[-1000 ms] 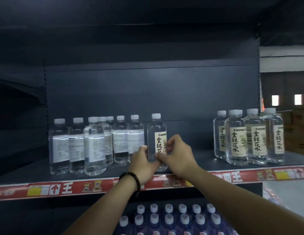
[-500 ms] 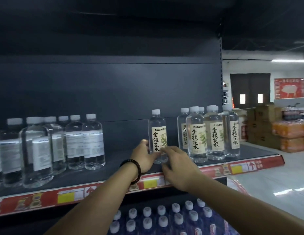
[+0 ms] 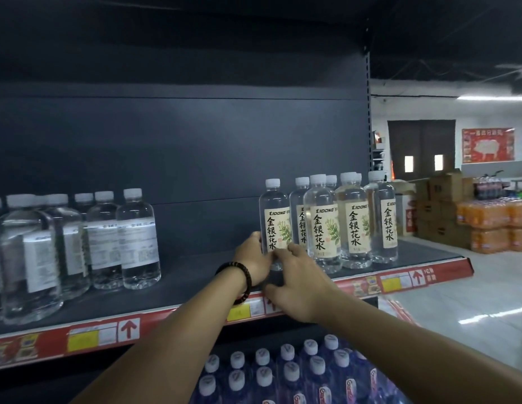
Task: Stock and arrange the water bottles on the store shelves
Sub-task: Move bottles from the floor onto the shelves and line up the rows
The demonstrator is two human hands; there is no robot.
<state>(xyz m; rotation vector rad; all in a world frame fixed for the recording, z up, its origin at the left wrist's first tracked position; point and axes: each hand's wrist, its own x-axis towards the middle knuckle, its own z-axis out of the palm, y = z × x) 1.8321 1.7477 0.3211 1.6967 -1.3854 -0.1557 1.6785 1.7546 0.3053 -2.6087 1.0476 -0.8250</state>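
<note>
Head view: left hand (image 3: pixel 251 258) curls low round the bottle (image 3: pixel 275 217), right hand (image 3: pixel 297 284) rests loose fingers on its front, on the shelf (image 3: pixel 195 275) just beside the row (image 3: pixel 353 225) — best nudged flush, upright, label forward.

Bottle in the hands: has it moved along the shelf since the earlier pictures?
Yes. The bottle moved right along the shelf: a second ago it stood beside the left group, and now it stands close beside the right group.
</note>
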